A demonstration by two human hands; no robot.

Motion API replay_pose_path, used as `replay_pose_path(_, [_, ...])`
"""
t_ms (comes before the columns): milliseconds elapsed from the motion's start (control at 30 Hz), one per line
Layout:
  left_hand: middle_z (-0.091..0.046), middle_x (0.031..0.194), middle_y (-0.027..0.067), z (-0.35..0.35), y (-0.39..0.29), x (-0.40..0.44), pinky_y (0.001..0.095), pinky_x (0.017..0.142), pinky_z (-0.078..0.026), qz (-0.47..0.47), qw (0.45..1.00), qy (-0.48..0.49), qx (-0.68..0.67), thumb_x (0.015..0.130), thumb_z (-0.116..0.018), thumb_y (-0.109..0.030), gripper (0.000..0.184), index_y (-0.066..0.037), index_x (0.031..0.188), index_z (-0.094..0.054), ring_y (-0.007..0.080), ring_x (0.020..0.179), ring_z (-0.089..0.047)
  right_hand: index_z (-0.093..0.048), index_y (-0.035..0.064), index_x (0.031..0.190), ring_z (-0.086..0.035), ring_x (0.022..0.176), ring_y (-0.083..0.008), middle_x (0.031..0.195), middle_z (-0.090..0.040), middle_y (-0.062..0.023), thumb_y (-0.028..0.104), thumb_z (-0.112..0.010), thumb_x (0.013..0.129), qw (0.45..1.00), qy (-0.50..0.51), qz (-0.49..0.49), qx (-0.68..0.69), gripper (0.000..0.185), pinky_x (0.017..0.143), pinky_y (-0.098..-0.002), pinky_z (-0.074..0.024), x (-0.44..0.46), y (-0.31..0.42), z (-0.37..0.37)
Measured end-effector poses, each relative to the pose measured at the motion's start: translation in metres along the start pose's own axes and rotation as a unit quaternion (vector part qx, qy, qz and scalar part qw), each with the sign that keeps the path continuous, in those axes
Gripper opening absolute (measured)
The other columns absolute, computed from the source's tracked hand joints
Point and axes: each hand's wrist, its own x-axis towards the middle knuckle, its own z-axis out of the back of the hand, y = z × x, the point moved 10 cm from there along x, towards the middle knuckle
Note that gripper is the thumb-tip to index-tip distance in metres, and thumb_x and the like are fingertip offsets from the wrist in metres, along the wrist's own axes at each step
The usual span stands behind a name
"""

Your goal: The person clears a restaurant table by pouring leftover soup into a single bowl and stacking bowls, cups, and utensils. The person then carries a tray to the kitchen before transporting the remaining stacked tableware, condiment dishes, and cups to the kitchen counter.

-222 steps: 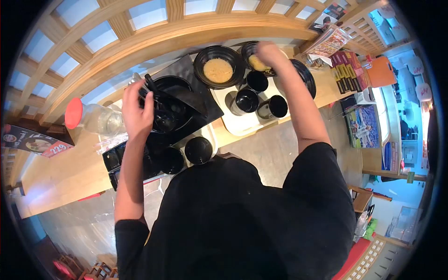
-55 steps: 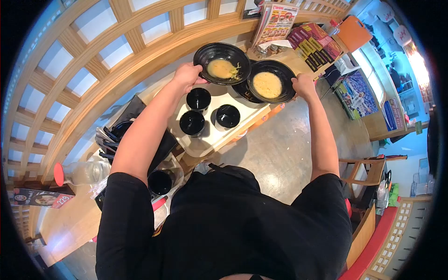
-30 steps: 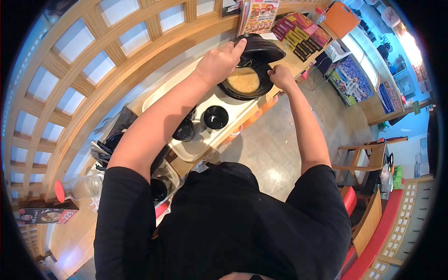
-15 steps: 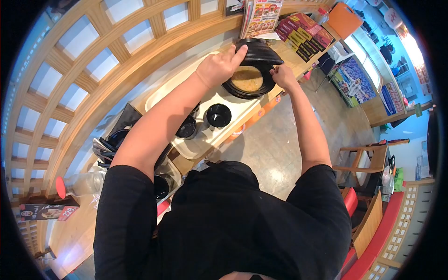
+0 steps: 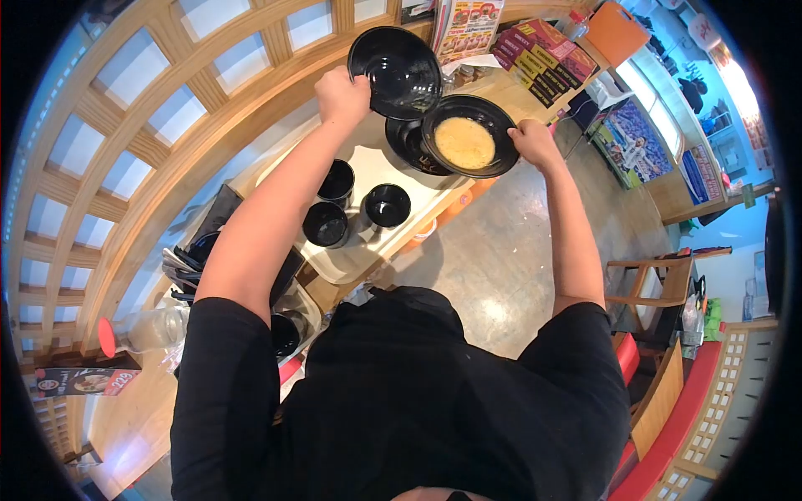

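Note:
My left hand [image 5: 344, 98] grips the rim of a black bowl [image 5: 394, 73], raised and tilted so its shiny, almost bare inside faces me. At the right, my right hand [image 5: 535, 144] pinches the rim of a wide black soup bowl [image 5: 493, 113] holding pale yellow broth [image 5: 464, 143]. Partly hidden beneath that one is another black dish [image 5: 406, 144] on the cream tray [image 5: 361, 255]. Nearer me on the tray stand black cups: one at the right [image 5: 387, 205], another at the left [image 5: 325, 225], and a third behind it [image 5: 337, 179].
A wooden lattice screen [image 5: 242, 71] runs along the left. Menus [image 5: 468, 29] and a box display [image 5: 543, 63] stand at the counter's far end. Stacked black dishes [image 5: 196, 255] and a clear jug [image 5: 154, 328] are near my left elbow. Wooden chairs [image 5: 652, 284] stand right.
My left hand has moved left and swung its bowl away from above the soup bowl, turning its inside toward me. The soup bowl has shifted right with my right hand, exposing the dish underneath.

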Motion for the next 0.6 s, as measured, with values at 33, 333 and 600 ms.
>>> replay_pose_path(33, [-0.059,0.062,0.0228,0.000,0.002,-0.001,0.0404,0.062,-0.049,0.001,1.000,0.000,-0.001,0.070,-0.052,-0.013,0.020,0.005,0.067,-0.060,0.0343,0.060,-0.061,-0.062,-0.0026,0.085,-0.060,0.080,-0.0369,0.080,-0.060,-0.0244,0.025,-0.054,0.079,1.000,0.012,-0.016,0.013,0.029,0.071,-0.0428,-0.0455,-0.003,-0.002,0.007])
replay_pose_path(333, [-0.062,0.071,0.0177,-0.033,0.051,-0.033,0.0296,0.048,-0.054,0.194,0.947,0.090,-0.241,0.081,-0.046,-0.004,0.017,0.008,0.076,-0.058,0.0222,0.055,-0.063,-0.059,-0.0057,0.074,-0.053,0.056,-0.0212,0.061,-0.056,-0.0143,0.026,-0.054,0.081,0.998,0.031,0.035,0.043,0.033,0.055,-0.0347,-0.0408,0.005,0.018,0.052])
replay_pose_path(600, [-0.059,0.080,0.0191,-0.075,0.049,-0.074,0.0310,0.047,-0.055,0.268,0.869,0.203,-0.363,0.083,-0.044,-0.005,0.019,0.011,0.084,-0.054,0.0247,0.058,-0.062,-0.059,-0.0026,0.071,-0.046,0.049,-0.0134,0.056,-0.051,-0.0051,0.029,-0.053,0.083,0.973,0.079,0.047,0.211,0.034,0.047,-0.0301,-0.0353,0.034,0.062,-0.001])
